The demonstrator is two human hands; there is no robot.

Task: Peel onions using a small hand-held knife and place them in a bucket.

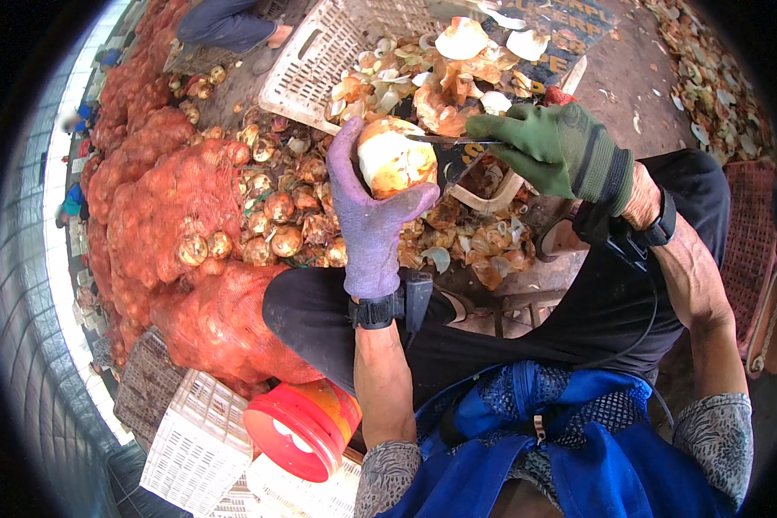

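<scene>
An onion (394, 158), partly bared to white with brown skin still on its top and lower side, rests in my left hand (364, 197). That hand wears a purple glove, its thumb and fingers wrapped round the onion from the left and below. My right hand (554, 148), in a green glove with dark bands, grips a knife (454, 140). The thin blade points left and meets the onion's upper right side; the handle is hidden in my fingers. Behind both hands stands a pale plastic crate (295, 86) with loose onion skins (445, 97) heaped over it.
Red mesh sacks of onions (177, 203) pile up at the left, with loose onions (285, 237) beside them. Red bucket (298, 432) and white crates (197, 440) stand lower left. More skins (708, 86) lie far right. Another person's leg (224, 26) shows at the top.
</scene>
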